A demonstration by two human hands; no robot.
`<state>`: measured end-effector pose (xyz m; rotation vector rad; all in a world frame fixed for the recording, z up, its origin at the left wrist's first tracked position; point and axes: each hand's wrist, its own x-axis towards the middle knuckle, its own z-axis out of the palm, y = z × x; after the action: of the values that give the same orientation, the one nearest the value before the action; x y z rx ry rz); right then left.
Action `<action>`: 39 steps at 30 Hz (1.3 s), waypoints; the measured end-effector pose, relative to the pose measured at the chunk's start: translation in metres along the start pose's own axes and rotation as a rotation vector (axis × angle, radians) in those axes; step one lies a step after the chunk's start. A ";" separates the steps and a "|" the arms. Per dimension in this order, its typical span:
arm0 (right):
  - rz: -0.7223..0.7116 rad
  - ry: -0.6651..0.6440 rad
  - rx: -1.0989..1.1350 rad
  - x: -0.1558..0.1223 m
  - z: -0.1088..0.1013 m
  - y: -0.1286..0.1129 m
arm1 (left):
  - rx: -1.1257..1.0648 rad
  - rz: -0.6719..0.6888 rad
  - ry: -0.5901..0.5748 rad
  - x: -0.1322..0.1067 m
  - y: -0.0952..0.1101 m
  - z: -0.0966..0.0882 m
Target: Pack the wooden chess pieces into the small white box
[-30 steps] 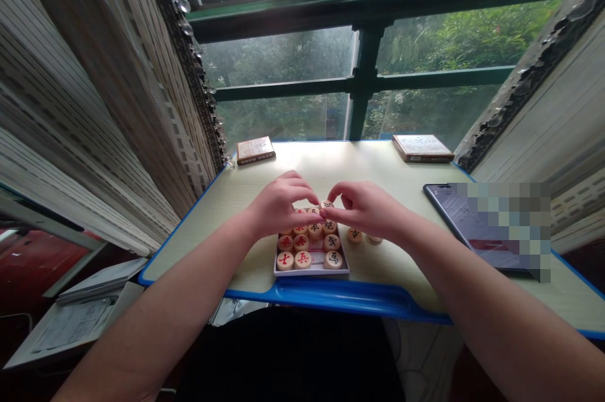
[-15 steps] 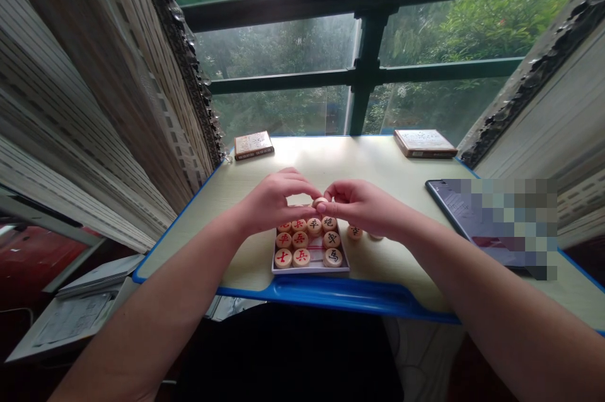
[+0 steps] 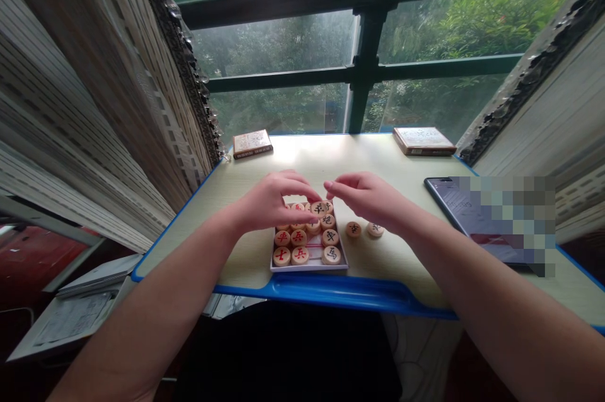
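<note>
Above the far end of a shallow white box (image 3: 309, 268), my left hand (image 3: 278, 200) pinches a round wooden Chinese chess piece (image 3: 320, 208) between thumb and fingers, its black character facing up. Chess pieces with red characters (image 3: 299, 237) fill the box's left columns; black ones (image 3: 331, 237) line its right side. A gap shows the box floor near its front. My right hand (image 3: 362, 193) hovers just right of the held piece, fingers loosely extended with nothing in them. Below it, two loose chess pieces (image 3: 353, 229) lie on the table beside the box.
The pale table (image 3: 236, 257) has a blue edge and a blue front groove (image 3: 340, 295). Small flat boxes stand at the far left (image 3: 253, 143) and far right (image 3: 424, 141). A dark tablet (image 3: 463, 219), partly blurred out, lies at the right. Curtains flank the window.
My right hand has let go of the chess piece and drawn slightly up and right. The piece now lies flat in my left hand's pinch, its character showing.
</note>
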<state>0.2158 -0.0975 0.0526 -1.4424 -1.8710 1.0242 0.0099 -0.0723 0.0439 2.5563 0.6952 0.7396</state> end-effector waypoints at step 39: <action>0.025 0.042 -0.749 0.009 -0.008 0.011 | 0.057 -0.132 -0.388 0.001 0.003 0.001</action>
<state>0.2254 -0.0854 0.0479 -1.8586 -2.3326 0.2784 0.0117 -0.0742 0.0449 2.5661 0.7500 0.1721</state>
